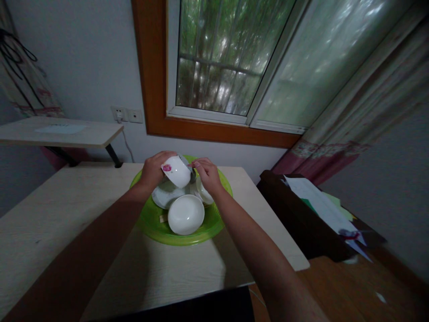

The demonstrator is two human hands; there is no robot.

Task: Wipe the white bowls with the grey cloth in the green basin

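A light green plastic basin (197, 239) stands on the table with white dishes in it. Over its far left part, my left hand (154, 167) grips a white bowl (177, 173) with a pink flower on its side, tilted over. My right hand (208, 173) is beside that bowl, its fingers drawn together near a small dark grey object (193, 174) that I cannot make out. Below my hands a white bowl (186, 214) sits at the near side of the basin. A white plate (164, 194) lies behind it, and more white bowls (203, 192) are under my right hand.
The pale wooden table (110, 264) has a raised shelf (60, 134) at its back left. A dark box-like piece of furniture (295, 214) with papers (315, 201) stands right of the table. Behind are a window (228, 58), a curtain (351, 98) and a wall socket (119, 113).
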